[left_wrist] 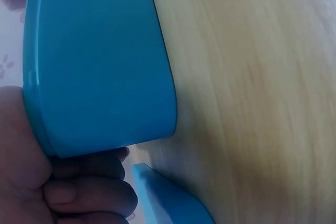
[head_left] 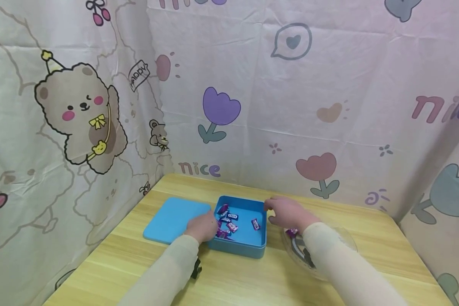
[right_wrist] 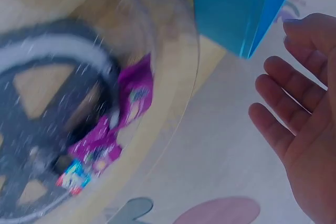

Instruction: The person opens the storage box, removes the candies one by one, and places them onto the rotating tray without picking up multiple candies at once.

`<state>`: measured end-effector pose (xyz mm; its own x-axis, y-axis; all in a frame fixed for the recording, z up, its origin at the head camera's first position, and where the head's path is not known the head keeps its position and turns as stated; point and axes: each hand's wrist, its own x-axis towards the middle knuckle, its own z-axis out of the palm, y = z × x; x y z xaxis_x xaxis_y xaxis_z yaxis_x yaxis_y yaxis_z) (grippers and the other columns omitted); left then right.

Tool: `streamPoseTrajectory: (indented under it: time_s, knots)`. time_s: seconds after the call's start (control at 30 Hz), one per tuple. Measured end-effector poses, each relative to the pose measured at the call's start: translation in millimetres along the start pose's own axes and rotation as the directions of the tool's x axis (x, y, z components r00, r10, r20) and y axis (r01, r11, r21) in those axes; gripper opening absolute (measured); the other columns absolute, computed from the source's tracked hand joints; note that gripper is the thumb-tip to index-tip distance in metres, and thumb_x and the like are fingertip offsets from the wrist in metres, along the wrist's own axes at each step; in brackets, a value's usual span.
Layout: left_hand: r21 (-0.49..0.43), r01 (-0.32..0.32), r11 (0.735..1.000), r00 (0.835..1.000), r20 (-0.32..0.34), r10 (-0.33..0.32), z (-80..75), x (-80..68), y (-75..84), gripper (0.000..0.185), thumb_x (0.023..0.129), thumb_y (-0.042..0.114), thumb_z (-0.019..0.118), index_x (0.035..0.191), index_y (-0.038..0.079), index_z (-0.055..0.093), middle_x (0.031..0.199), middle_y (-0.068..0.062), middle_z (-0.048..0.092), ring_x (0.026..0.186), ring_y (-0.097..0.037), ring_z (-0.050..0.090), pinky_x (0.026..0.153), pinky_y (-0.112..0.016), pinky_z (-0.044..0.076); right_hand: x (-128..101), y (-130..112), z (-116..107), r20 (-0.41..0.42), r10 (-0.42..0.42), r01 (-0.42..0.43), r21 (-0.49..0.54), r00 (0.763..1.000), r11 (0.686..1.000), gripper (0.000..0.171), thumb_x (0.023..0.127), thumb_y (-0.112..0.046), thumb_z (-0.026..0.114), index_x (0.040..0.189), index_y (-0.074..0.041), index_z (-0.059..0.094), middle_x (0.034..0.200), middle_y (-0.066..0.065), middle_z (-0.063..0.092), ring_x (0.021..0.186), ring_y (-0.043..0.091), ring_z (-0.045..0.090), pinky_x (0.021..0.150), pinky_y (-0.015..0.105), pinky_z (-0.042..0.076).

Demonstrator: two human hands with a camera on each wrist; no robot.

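Blue square plastic box (head_left: 240,244) gripped by left hand (head_left: 202,227); right hand (head_left: 287,212) beside, fingers loose, holding nothing; could tip, spilling purple-wrapped candies (head_left: 229,223).

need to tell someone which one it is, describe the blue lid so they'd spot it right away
On the wooden table, find the open blue box holding purple candies. The lid lies flat just left of it: same blue, but a thin slab with nothing on it.

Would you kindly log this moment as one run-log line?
left hand: grips blue box wall | right hand: open, empty, by box's right rim | purple candies: in box | clear dish: holds candy | blue lid: on table
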<state>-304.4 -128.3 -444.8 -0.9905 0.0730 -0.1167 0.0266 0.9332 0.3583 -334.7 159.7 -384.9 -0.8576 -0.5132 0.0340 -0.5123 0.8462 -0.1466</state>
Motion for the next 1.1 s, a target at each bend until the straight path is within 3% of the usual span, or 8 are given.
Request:
streamPoseTrajectory:
  time_s: [0.4, 0.77, 1.1]
  knots:
    - [0.002, -0.004, 1.0, 1.0, 0.001, 0.004, 0.3, -1.2, -0.6, 0.054, 0.106, 0.022, 0.045, 0.15, -0.007, 0.038, 0.152, -0.021, 0.044, 0.138, -0.038, 0.044, 0.106, -0.059, 0.039, 16.4, -33.9, 16.7, 0.076, -0.013, 0.013, 0.007, 0.997, 1.0, 0.024, 0.09, -0.018, 0.077, 0.113, -0.019, 0.072, 0.112, 0.003, 0.066, 0.101, 0.023, 0.063, 0.091, 0.047, 0.053]
    - [0.009, 0.008, 1.0, 1.0, -0.002, -0.008, 2.4, 1.4, -0.4, 0.054, 0.106, 0.023, 0.045, 0.151, -0.007, 0.038, 0.151, -0.021, 0.046, 0.136, -0.038, 0.046, 0.105, -0.059, 0.04, 29.0, -42.4, 39.1, 0.12, -0.013, 0.03, -0.146, 0.993, 0.989, 0.015, 0.095, -0.018, 0.071, 0.11, -0.018, 0.073, 0.093, -0.004, 0.064, 0.086, 0.017, 0.06, 0.086, 0.041, 0.055]
    - [-0.008, 0.011, 1.0, 1.0, -0.006, -0.011, 1.3, 0.4, 0.0, 0.052, 0.105, 0.021, 0.045, 0.15, -0.006, 0.04, 0.153, -0.02, 0.044, 0.138, -0.037, 0.044, 0.106, -0.06, 0.038, 32.7, -52.2, 47.0, 0.083, 0.011, 0.011, -0.264, 0.996, 0.964, 0.021, 0.099, -0.024, 0.067, 0.118, -0.017, 0.072, 0.111, 0.004, 0.071, 0.105, 0.026, 0.066, 0.1, 0.048, 0.048]
